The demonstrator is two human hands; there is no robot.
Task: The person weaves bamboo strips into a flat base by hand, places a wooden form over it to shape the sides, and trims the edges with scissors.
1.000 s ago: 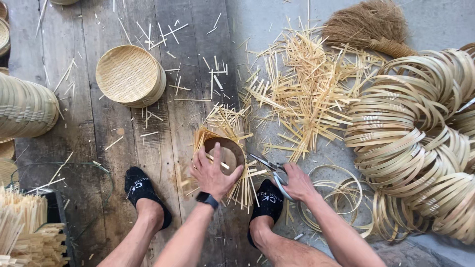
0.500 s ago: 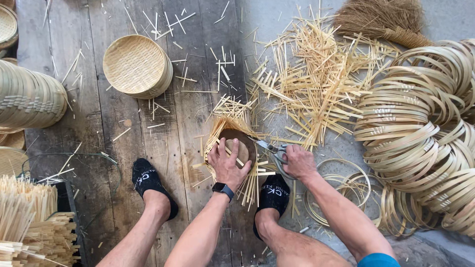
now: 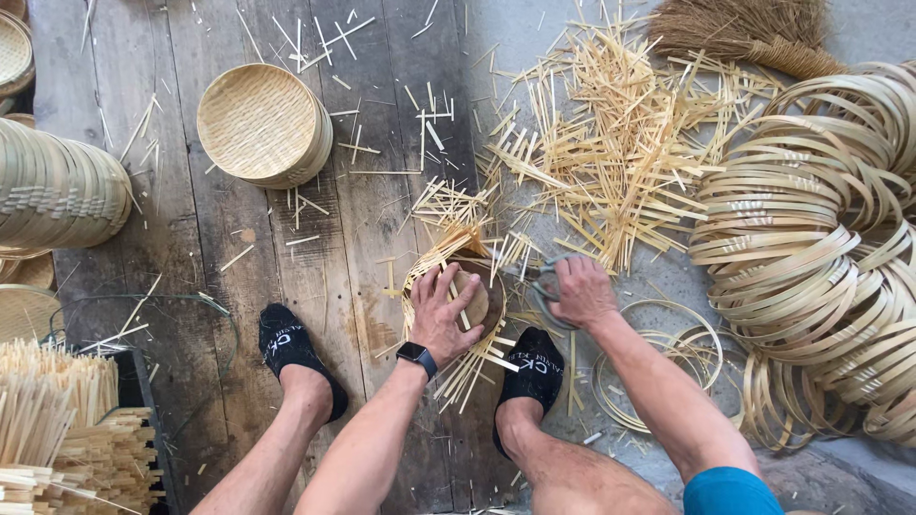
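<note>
The left hand [image 3: 441, 310] presses flat, fingers spread, on a round woven bamboo piece [image 3: 458, 296] with loose strip ends splaying outward, lying on the plank floor [image 3: 286, 248] between the feet. The right hand [image 3: 580, 291] is clenched around grey scissors [image 3: 546, 284] just right of it. A finished shallow woven basket [image 3: 262, 124] sits far left; coiled bamboo hoops [image 3: 811, 238] pile at right.

Around the round woven piece [image 3: 468, 286] there is little clear floor. To its right and above lies a thick heap of cut bamboo strips [image 3: 611, 162], and beyond that a high stack of bamboo hoops [image 3: 811, 238] walls off the right side. Two feet in black socks [image 3: 296, 358] close in below. The open way runs up and left over bare floor planks [image 3: 191, 238], scattered only with slivers, towards a finished basket [image 3: 262, 124].
</note>
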